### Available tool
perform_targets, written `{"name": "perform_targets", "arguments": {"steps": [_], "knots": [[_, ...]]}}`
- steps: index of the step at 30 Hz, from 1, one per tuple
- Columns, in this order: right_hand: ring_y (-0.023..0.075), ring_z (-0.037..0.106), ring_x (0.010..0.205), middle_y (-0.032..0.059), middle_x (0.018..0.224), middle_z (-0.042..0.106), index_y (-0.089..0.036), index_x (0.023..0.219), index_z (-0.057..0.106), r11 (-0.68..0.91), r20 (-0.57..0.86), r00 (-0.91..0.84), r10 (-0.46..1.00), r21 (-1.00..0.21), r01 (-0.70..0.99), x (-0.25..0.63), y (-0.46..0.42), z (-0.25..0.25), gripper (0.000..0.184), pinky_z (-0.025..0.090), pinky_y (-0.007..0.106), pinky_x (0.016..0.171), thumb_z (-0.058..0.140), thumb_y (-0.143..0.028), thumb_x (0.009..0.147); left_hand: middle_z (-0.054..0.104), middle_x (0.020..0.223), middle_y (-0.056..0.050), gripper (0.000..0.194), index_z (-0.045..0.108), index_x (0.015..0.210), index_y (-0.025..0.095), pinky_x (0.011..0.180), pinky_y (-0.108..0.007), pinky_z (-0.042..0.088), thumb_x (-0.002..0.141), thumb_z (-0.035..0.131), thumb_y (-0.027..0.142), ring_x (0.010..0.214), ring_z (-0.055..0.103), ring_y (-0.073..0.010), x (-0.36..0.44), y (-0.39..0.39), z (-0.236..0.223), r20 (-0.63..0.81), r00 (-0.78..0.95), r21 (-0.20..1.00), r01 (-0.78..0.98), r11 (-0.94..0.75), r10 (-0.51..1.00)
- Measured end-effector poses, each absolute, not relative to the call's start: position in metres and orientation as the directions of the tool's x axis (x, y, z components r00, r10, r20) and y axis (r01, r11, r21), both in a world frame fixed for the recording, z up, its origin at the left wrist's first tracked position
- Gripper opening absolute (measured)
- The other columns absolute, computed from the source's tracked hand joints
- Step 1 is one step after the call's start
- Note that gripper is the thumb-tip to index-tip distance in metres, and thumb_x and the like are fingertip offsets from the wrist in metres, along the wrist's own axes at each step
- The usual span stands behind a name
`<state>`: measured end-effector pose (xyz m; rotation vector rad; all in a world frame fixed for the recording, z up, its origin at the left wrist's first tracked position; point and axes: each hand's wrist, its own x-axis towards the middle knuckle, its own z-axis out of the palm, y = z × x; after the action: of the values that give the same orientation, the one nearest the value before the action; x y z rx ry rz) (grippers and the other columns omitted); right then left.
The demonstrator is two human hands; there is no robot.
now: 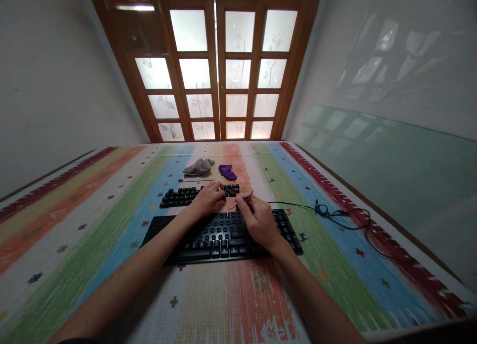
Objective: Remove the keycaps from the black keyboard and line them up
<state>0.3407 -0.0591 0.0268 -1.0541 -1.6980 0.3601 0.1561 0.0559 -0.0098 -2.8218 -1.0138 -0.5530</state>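
Observation:
A black keyboard (219,235) lies on the patterned tablecloth, many of its upper keys stripped down to bare switch posts. Behind it, loose black keycaps (181,197) are laid out in rows. My left hand (207,200) reaches over the right part of these rows, fingers bent, with a dark keycap between thumb and fingertips. Closed above the keyboard's back edge, my right hand (259,221) pinches a thin wire tool, like a keycap puller, whose pale prongs (228,213) seem to point down toward the keyboard. Its handle is mostly hidden by the fingers.
Beyond the keycaps lie a grey cloth (199,167), a purple cloth (227,172) and a thin rod (196,180). The black cable (328,212) runs from the keyboard to the right in a loose tangle. A glass-paned wooden door (219,71) stands past the table's far edge.

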Motion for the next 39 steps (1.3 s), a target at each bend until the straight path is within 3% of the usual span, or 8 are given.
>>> {"name": "perform_targets", "arguments": {"steps": [27, 35, 39], "knots": [[0.0138, 0.055, 0.057, 0.0008, 0.065, 0.061, -0.018, 0.073, 0.058, 0.508, 0.557, -0.038, 0.829, -0.724, 0.467, 0.343, -0.056, 0.025, 0.031, 0.039, 0.026, 0.059, 0.049, -0.037, 0.097, 0.058, 0.11, -0.011, 0.011, 0.066, 0.092, 0.016, 0.093, -0.044, 0.049, 0.082, 0.066, 0.02, 0.103, 0.053, -0.0274, 0.153, 0.055, -0.006, 0.366, 0.695, 0.024, 0.658, -0.753, 0.619], [0.0149, 0.056, 0.058, 0.0012, 0.064, 0.061, -0.018, 0.073, 0.059, 0.495, 0.543, -0.044, 0.838, -0.726, 0.477, 0.342, -0.056, 0.026, 0.033, 0.039, 0.027, 0.059, 0.048, -0.039, 0.097, 0.06, 0.106, -0.01, 0.008, 0.067, 0.09, 0.016, 0.093, -0.041, 0.049, 0.086, 0.06, 0.016, 0.103, 0.056, -0.0249, 0.15, 0.028, 0.001, 0.434, 0.658, 0.151, 0.621, -0.769, 0.616], [0.0179, 0.061, 0.067, 0.0048, 0.071, 0.065, -0.017, 0.078, 0.061, 0.511, 0.588, -0.008, 0.809, -0.696, 0.505, 0.341, -0.056, 0.025, 0.034, 0.042, 0.028, 0.066, 0.043, -0.039, 0.099, 0.062, 0.106, -0.01, 0.011, 0.067, 0.092, 0.016, 0.093, -0.039, 0.049, 0.089, 0.057, 0.019, 0.102, 0.056, -0.0232, 0.152, -0.005, 0.005, 0.426, 0.658, 0.251, 0.574, -0.78, 0.621]]}}
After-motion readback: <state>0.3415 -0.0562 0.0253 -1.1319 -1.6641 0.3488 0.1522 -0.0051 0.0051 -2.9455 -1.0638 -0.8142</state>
